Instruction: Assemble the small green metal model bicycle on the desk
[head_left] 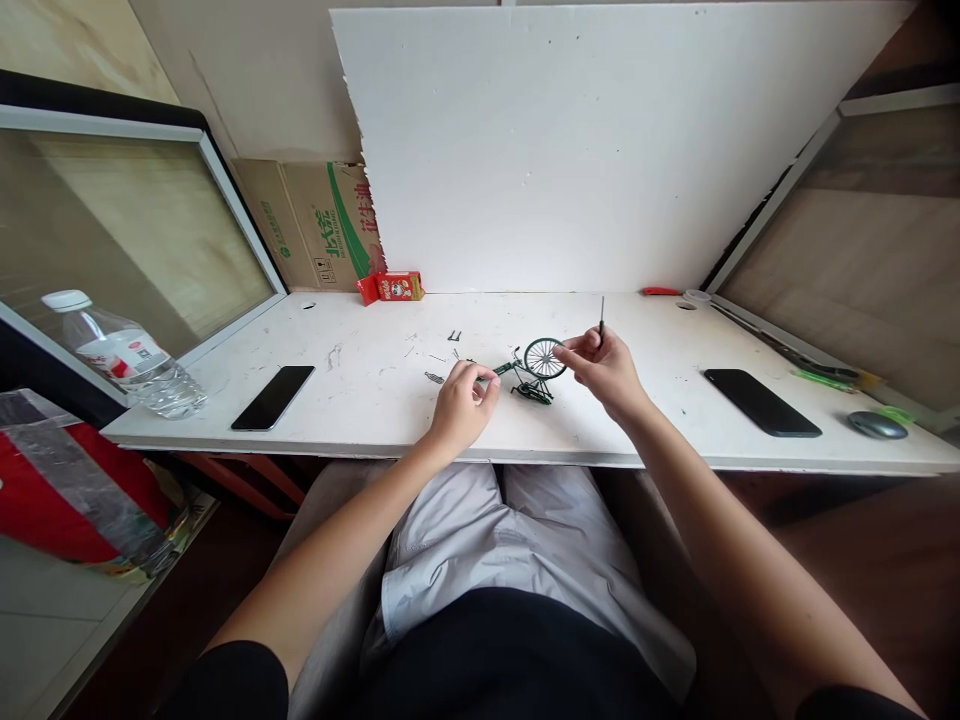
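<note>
A small dark green model bicycle frame (531,390) rests on the white table, with a spoked wheel (545,358) standing at its upper right. My left hand (463,402) is closed at the left end of the frame, thumb and fingertips pinching it. With thumb and index finger my right hand (604,375) grips the right rim of the wheel. A thin screwdriver (601,322) points upward out of the curled fingers of that same hand. Small dark parts (454,336) lie behind my left hand, and a little grey piece (433,377) sits to its left.
A black phone (273,398) and a clear bottle (139,355) are on the left. Another phone (762,402) and a grey mouse (877,425) lie on the right. A red box (400,286) stands at the back before a white board (600,140). The table's front edge (525,461) is near my lap.
</note>
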